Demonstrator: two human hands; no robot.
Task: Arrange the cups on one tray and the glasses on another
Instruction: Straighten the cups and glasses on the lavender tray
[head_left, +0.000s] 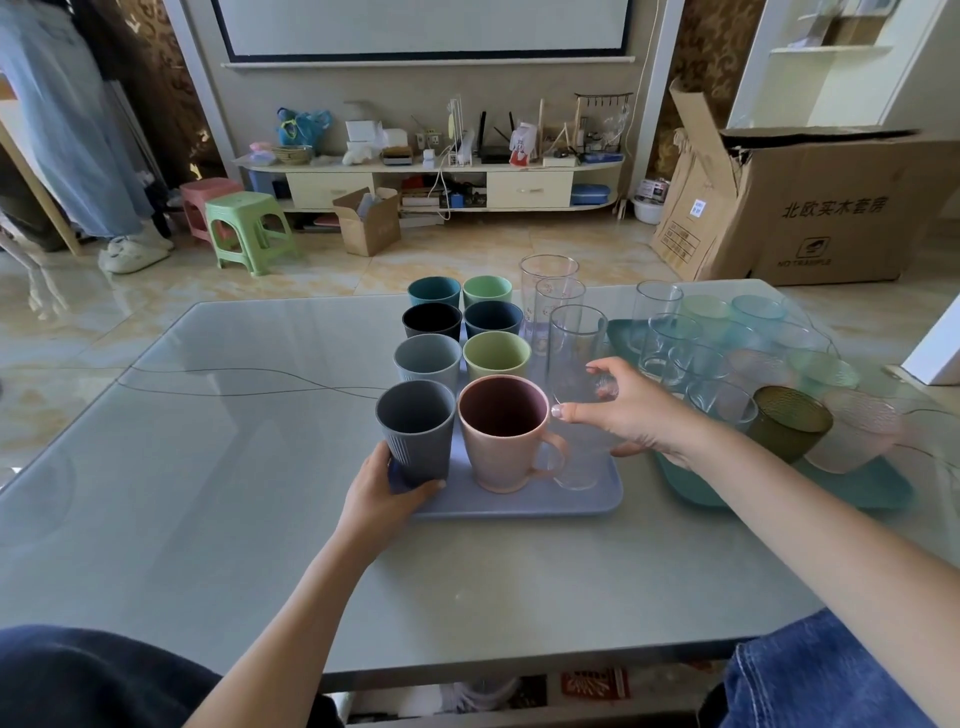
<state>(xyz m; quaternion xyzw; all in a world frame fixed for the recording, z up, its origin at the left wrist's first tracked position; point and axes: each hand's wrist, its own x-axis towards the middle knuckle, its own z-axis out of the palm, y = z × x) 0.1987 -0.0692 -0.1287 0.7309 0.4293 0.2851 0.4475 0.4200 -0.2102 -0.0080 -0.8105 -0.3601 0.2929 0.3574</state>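
Nearest, at lower centre, your left hand (387, 491) curls round the base of the grey cup (415, 428) at the front corner of the lavender tray (519, 506). Just right of the pink mug (503, 431), your right hand (631, 410) clasps a clear glass (576, 374) standing on that same tray. Behind it, two more tall glasses (553, 301) remain among the cups. At right, the teal tray (857, 491) is crowded with glasses. Lift carelessly and the glass may clip the mug handle, or knock the packed glasses on landing.
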